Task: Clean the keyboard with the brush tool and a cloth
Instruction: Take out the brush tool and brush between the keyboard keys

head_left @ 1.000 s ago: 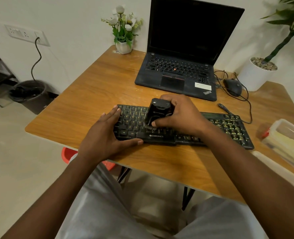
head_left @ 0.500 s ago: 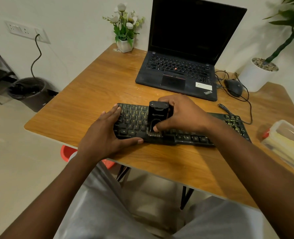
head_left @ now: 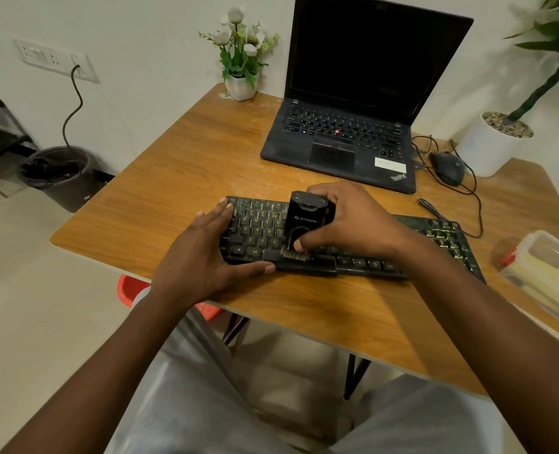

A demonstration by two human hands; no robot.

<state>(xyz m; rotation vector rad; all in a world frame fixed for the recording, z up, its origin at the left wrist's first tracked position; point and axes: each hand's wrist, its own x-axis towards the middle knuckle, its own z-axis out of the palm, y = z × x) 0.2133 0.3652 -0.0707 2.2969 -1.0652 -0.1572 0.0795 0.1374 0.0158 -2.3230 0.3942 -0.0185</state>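
A wooden surface (head_left: pixel 179 178) by a white wall (head_left: pixel 140 44) carries a laptop (head_left: pixel 346 132) and keyboard (head_left: pixel 258 231). The left hand (head_left: pixel 202 260) rests flat on it; the right hand (head_left: pixel 353 221) grips the brush tool (head_left: pixel 304 221).

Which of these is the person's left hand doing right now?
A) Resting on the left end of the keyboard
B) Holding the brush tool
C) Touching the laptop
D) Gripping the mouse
A: the left hand lies on the left end of the keyboard, thumb along its front edge, while the right hand grips the brush tool.
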